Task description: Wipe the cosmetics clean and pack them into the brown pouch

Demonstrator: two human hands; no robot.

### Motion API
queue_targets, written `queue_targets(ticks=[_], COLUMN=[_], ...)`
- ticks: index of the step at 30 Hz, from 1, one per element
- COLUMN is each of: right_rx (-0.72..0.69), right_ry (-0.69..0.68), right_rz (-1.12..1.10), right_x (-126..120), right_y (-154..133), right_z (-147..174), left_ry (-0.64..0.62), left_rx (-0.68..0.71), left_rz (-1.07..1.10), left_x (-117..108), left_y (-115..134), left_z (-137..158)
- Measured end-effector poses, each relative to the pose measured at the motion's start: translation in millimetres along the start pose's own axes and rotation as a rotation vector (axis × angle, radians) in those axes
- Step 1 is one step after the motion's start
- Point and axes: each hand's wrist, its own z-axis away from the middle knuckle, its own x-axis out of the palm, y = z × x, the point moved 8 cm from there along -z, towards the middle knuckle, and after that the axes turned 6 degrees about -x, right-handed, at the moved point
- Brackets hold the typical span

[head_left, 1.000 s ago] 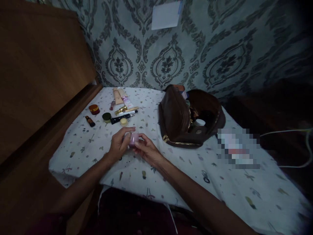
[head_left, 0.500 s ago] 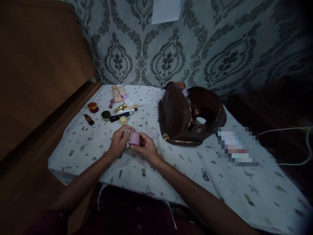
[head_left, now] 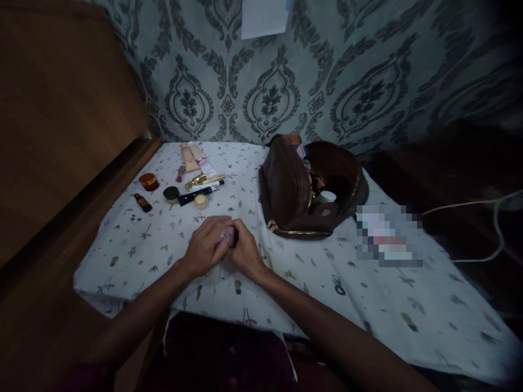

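Handling is in progress: the left hand (head_left: 207,246) and right hand (head_left: 247,251) enclose a pink jar (head_left: 227,236) over the bench (head_left: 294,296), fingers gripping it; whether it is capped is hard to confirm. Tubes (head_left: 188,158) and pots (head_left: 171,195) lie out on the printed cloth (head_left: 139,239); a white-topped container (head_left: 327,197) sits inside the open brown bag (head_left: 286,188). Patterned wallpaper (head_left: 271,98) stands behind.

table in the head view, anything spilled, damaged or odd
Nothing looks spilled or damaged. One oddity: coarse pixelated squares right of the open brown bag blur out whatever lies there. The pink container, mostly hidden by the left hand and right hand, can't be judged.
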Motion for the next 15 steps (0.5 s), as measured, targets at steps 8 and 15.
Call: queue_targets(ticks=[8,15], right_rx=[0.082,0.173], right_ry=[-0.005,-0.067], right_rz=[-0.144,-0.333], right_x=[5.9,13.4], right_y=[13.1,14.6], right_z=[2.0,2.0], left_ry=[0.025,0.079], left_rx=[-0.465,-0.490], left_rz=[0.265,0.367], left_x=[-10.6,-17.1], left_y=[-43.2,-46.0], left_z=[-2.8,-2.8])
